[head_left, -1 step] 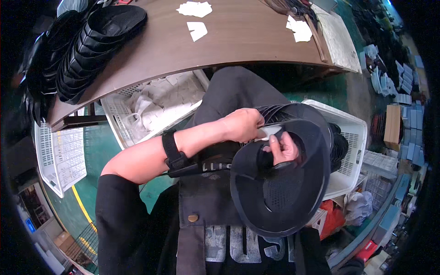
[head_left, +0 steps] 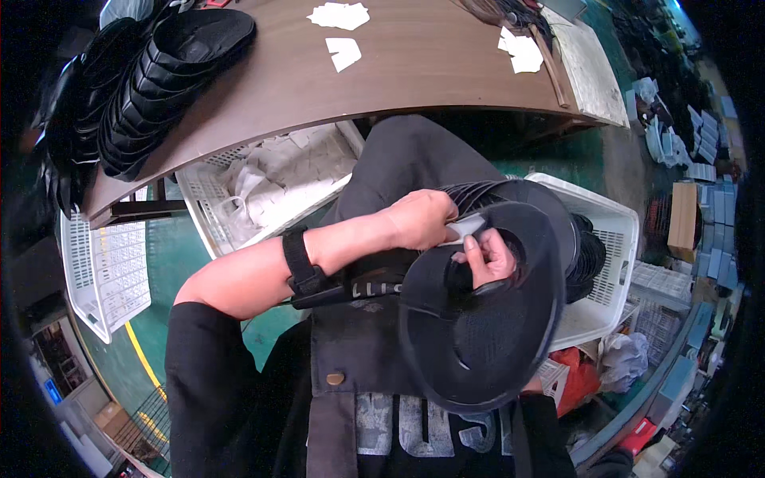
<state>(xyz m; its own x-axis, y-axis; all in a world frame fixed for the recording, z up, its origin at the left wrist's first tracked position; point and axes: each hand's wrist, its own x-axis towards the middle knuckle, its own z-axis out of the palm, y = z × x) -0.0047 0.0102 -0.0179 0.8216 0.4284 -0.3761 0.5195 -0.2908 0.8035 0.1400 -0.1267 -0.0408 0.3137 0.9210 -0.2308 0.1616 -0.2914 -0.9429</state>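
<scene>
The left hand [head_left: 422,219] pinches a white slip [head_left: 464,229] against a black disc [head_left: 486,319] over the lap. The right hand [head_left: 488,259] grips the disc's hub. More discs [head_left: 586,251] fill the right basket [head_left: 613,311]; the table [head_left: 414,64] lies far.

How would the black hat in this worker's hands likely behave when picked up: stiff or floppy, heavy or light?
Probably fairly stiff: the black hat keeps its wide round brim flat while the right hand and left hand grip only near its crown. Likely light, since fingers alone support it. It seems to nest neatly, judging by the stacked hats on the table.
</scene>
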